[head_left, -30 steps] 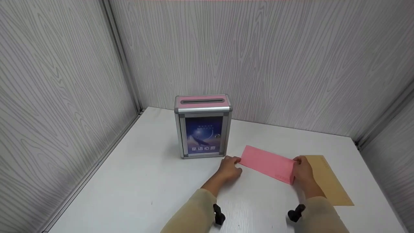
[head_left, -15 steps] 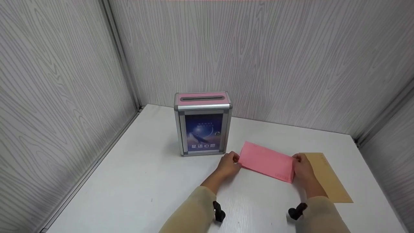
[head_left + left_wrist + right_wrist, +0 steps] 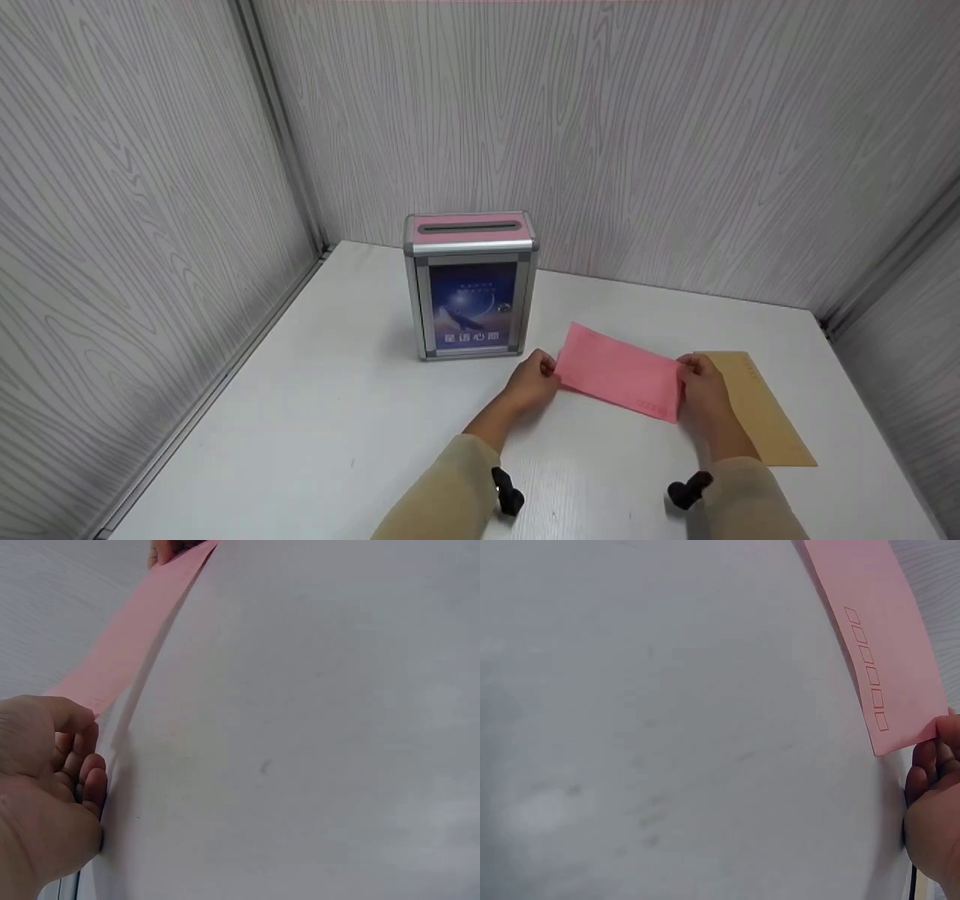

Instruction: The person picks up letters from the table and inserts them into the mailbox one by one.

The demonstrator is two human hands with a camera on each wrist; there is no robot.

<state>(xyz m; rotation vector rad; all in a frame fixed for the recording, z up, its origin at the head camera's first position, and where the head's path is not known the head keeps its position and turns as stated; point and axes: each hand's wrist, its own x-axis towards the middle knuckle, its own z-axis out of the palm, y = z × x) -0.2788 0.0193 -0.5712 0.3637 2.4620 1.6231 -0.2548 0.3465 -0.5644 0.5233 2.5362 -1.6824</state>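
Envelope's up, so that part's done: your left hand (image 3: pixel 534 377) and right hand (image 3: pixel 699 384) each have a grip pinched on one short end of the pink envelope (image 3: pixel 621 371), lifted just off the surface near its right edge. Slot box (image 3: pixel 469 283) sits just beside it, slot untouched, brown envelope (image 3: pixel 765 416) lying flat.

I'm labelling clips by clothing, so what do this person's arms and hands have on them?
Both arms wear loose, pale beige long sleeves: left sleeve, right sleeve. A small black device sits at each cuff, the left and the right. The left hand and right hand are bare, without gloves.
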